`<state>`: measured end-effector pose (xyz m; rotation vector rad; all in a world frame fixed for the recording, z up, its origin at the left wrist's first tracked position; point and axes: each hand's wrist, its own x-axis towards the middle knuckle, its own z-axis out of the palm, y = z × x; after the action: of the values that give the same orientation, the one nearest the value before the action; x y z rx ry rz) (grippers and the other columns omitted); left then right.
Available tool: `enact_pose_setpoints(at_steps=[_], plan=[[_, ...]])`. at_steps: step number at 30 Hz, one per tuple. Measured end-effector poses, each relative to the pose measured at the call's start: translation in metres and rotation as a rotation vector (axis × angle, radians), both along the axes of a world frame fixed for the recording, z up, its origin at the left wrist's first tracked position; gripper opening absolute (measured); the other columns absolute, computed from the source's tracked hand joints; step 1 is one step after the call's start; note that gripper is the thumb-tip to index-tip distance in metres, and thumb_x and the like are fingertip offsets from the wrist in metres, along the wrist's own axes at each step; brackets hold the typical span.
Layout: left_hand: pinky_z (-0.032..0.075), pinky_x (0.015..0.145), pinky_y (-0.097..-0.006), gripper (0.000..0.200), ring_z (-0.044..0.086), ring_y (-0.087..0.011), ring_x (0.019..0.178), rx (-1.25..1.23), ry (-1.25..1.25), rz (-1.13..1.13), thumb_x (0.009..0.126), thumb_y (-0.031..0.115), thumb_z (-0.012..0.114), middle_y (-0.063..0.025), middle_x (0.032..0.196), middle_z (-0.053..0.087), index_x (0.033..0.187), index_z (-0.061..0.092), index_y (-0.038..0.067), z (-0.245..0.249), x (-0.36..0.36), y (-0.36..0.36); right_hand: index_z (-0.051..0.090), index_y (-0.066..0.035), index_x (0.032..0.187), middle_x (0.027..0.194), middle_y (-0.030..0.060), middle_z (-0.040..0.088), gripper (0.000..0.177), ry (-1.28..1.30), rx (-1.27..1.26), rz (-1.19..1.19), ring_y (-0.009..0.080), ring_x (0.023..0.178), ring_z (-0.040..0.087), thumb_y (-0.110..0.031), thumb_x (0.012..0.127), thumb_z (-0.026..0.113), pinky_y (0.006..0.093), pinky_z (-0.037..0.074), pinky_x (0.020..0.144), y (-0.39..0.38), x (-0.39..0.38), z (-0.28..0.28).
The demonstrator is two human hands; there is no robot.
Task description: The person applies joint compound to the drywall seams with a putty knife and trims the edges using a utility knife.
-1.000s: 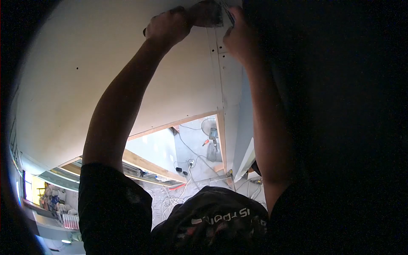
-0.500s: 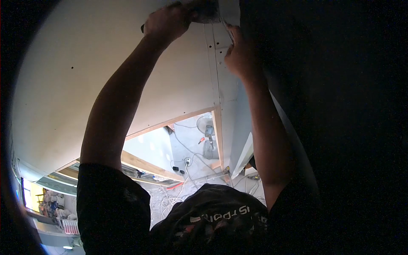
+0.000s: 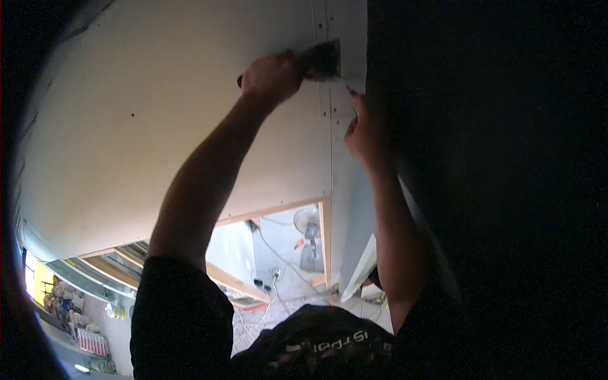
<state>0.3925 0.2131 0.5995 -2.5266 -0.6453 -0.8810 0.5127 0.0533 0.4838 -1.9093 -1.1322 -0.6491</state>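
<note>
My left hand (image 3: pixel 272 77) is closed around the handle of a broad putty knife (image 3: pixel 324 60). Its dark, smeared blade lies over a seam in the pale wallboard (image 3: pixel 190 120), though motion blur hides whether it presses flat. Just below and to the right, my right hand (image 3: pixel 367 136) is closed, index finger stretched along a thin flat tool (image 3: pixel 353 101) seen edge-on. That tool's tip sits close to the lower corner of the blade, with a small gap between them. Small screw heads (image 3: pixel 325 114) dot the board along the seam.
Below the board, a wood-framed opening (image 3: pixel 326 244) shows the floor with a fan (image 3: pixel 306 221) and loose cables (image 3: pixel 278 294). A grey side panel (image 3: pixel 356 196) stands to the right, beside deep shadow. Bagged items and a basket (image 3: pixel 92 342) appear at lower left.
The view has tilted upward, so board, opening and both hands appear lower in it. The putty knife stays near the same stretch of seam; the right hand's tool now sits slightly apart from its blade.
</note>
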Motion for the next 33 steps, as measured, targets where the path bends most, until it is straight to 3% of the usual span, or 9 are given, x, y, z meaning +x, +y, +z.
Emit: enact_pose_setpoints(at_steps=[5, 7, 18, 20, 24, 27, 30, 31, 33], plan=[[0.057, 0.084, -0.051, 0.031, 0.069, -0.0368, 0.098, 0.055, -0.083, -0.134, 0.098, 0.035, 0.053, -0.0148, 0.114, 0.068, 0.123, 0.062, 0.019, 0.005, -0.004, -0.004, 0.051, -0.008, 0.135, 0.126, 0.0203, 0.061, 0.049, 0.02, 0.045, 0.026, 0.0396, 0.114, 0.06, 0.003, 0.088, 0.056, 0.047, 0.05, 0.097, -0.002, -0.002, 0.001], [0.058, 0.083, -0.0484, 0.039, 0.069, -0.0346, 0.098, 0.063, -0.028, -0.088, 0.101, 0.039, 0.048, -0.0087, 0.113, 0.068, 0.14, 0.049, 0.037, 0.009, -0.004, -0.008, 0.051, -0.009, 0.135, 0.128, 0.0205, 0.061, 0.049, 0.067, 0.076, 0.086, 0.04, 0.115, 0.06, 0.003, 0.088, 0.055, 0.0474, 0.05, 0.096, -0.002, -0.001, 0.006], [0.06, 0.074, -0.0485, 0.038, 0.07, -0.0342, 0.088, 0.097, -0.04, -0.047, 0.1, 0.033, 0.05, -0.0085, 0.102, 0.068, 0.139, 0.052, 0.035, 0.006, -0.005, -0.004, 0.046, -0.009, 0.139, 0.135, 0.0223, 0.055, 0.055, 0.11, 0.156, 0.224, 0.0407, 0.124, 0.055, 0.007, 0.087, 0.053, 0.0459, 0.047, 0.102, 0.007, 0.005, -0.008], [0.059, 0.08, -0.0508, 0.027, 0.07, -0.0369, 0.096, 0.115, -0.067, -0.131, 0.093, 0.028, 0.06, -0.0101, 0.118, 0.068, 0.119, 0.066, 0.02, 0.004, -0.003, 0.007, 0.046, -0.008, 0.139, 0.135, 0.0222, 0.055, 0.055, 0.157, 0.115, 0.218, 0.0405, 0.123, 0.055, 0.007, 0.087, 0.053, 0.045, 0.047, 0.103, 0.006, 0.001, -0.001], [0.058, 0.082, -0.0501, 0.03, 0.069, -0.0385, 0.094, 0.059, -0.065, -0.142, 0.096, 0.032, 0.055, -0.0135, 0.115, 0.068, 0.119, 0.065, 0.016, 0.002, -0.007, 0.002, 0.044, -0.009, 0.14, 0.136, 0.022, 0.054, 0.054, 0.11, 0.148, 0.238, 0.0399, 0.124, 0.055, 0.006, 0.089, 0.052, 0.0452, 0.047, 0.102, 0.009, 0.003, -0.009], [0.06, 0.07, -0.0472, 0.031, 0.07, -0.033, 0.083, 0.095, 0.002, -0.045, 0.099, 0.034, 0.054, -0.0083, 0.097, 0.068, 0.13, 0.058, 0.032, -0.016, -0.015, -0.01, 0.044, -0.012, 0.14, 0.138, 0.0227, 0.053, 0.053, 0.198, 0.14, 0.256, 0.0402, 0.125, 0.055, 0.005, 0.09, 0.052, 0.0472, 0.048, 0.101, 0.01, 0.004, -0.011], [0.056, 0.082, -0.0543, 0.035, 0.069, -0.0398, 0.092, -0.147, 0.018, -0.043, 0.101, 0.041, 0.047, -0.0161, 0.106, 0.068, 0.118, 0.066, 0.017, -0.048, -0.017, -0.016, 0.044, -0.012, 0.14, 0.134, 0.0231, 0.056, 0.052, 0.195, 0.147, 0.232, 0.0413, 0.121, 0.058, 0.003, 0.091, 0.053, 0.0484, 0.049, 0.098, 0.0, 0.001, -0.001], [0.06, 0.069, -0.0461, 0.032, 0.07, -0.0319, 0.082, 0.044, -0.032, -0.083, 0.096, 0.036, 0.06, -0.0099, 0.094, 0.067, 0.126, 0.061, 0.028, -0.075, -0.015, 0.001, 0.043, -0.012, 0.14, 0.132, 0.0233, 0.057, 0.053, 0.248, 0.067, 0.2, 0.0417, 0.118, 0.059, 0.001, 0.09, 0.055, 0.0489, 0.05, 0.097, -0.004, -0.003, 0.005], [0.06, 0.067, -0.0448, 0.033, 0.071, -0.0298, 0.079, 0.124, -0.076, -0.135, 0.095, 0.037, 0.061, -0.0095, 0.092, 0.068, 0.126, 0.063, 0.028, -0.1, -0.014, 0.003, 0.043, -0.012, 0.14, 0.13, 0.0235, 0.059, 0.053, 0.308, -0.009, 0.162, 0.042, 0.116, 0.061, 0.0, 0.09, 0.056, 0.0494, 0.05, 0.095, -0.012, -0.007, 0.014]])
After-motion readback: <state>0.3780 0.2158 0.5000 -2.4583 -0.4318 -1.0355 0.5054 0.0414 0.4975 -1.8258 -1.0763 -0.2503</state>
